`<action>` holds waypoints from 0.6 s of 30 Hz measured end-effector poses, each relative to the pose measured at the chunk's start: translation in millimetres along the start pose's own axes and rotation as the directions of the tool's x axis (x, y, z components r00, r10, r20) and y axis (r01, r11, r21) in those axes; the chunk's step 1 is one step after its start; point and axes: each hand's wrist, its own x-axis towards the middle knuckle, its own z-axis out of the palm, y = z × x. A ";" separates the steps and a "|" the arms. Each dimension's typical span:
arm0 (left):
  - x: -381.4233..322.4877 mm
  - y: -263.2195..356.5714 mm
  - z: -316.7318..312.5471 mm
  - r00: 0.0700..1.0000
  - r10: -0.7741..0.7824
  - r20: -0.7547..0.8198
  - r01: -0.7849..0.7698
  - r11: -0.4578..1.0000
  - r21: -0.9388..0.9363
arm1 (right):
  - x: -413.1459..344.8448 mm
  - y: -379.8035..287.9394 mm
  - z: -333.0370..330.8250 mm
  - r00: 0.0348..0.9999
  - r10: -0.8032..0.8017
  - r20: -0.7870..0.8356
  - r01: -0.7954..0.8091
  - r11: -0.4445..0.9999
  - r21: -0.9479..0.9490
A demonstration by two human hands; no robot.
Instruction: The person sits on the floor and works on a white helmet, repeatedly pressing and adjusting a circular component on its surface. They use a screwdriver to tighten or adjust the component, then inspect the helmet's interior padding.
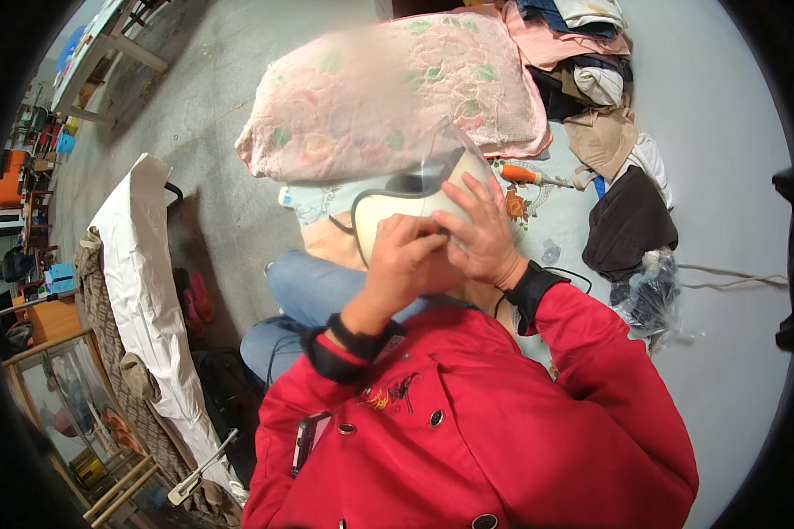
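A cream helmet (387, 211) with a black rim and a clear visor (446, 149) lies tilted before me, near my lap. My right hand (480, 231) is spread over its right side, fingers on the shell and thumb side towards my left hand. Against the helmet's near side, my left hand (403, 261) has its fingertips bunched close to the right palm; whether they pinch something small cannot be seen. A thin black strap or cord (572, 274) shows right of my right wrist. Beyond the helmet, a screwdriver (519, 173) with an orange handle rests on the patterned cloth.
A pink floral blanket (370, 99) lies folded beyond the helmet. Clothes (628, 221) are piled along the right, with a clear plastic bag (652, 291) below them. At left stand a white-covered long object (145, 278) and a wood-framed glass cabinet (73, 397).
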 end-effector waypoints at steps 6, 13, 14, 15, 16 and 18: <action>-3.6 4.5 0.7 0.985 -0.129 -0.117 0.129 0.992 -0.002 | 0.4 -3.4 1.9 1.000 -0.008 -0.020 0.007 1.000 -0.023; 0.2 -0.5 -4.0 0.988 -0.095 -0.124 0.098 0.995 0.016 | 2.0 -2.8 1.5 1.000 -0.004 -0.008 0.004 1.000 -0.012; -0.8 1.6 -3.8 0.985 -0.095 -0.146 0.099 0.995 0.022 | 1.9 -3.1 1.9 1.000 -0.006 -0.010 0.006 1.000 -0.016; -2.1 4.1 -3.4 0.982 -0.111 -0.156 0.119 0.992 0.044 | 1.6 -3.6 2.3 1.000 -0.008 -0.011 0.008 1.000 -0.020; -3.0 6.1 -2.6 0.976 -0.121 -0.179 0.133 0.989 0.058 | 1.4 -4.1 2.7 1.000 -0.008 -0.011 0.008 1.000 -0.023; -2.6 6.9 -1.2 0.984 -0.059 -0.168 0.072 0.995 0.070 | 1.1 -4.4 2.9 1.000 -0.008 -0.008 0.008 0.999 -0.031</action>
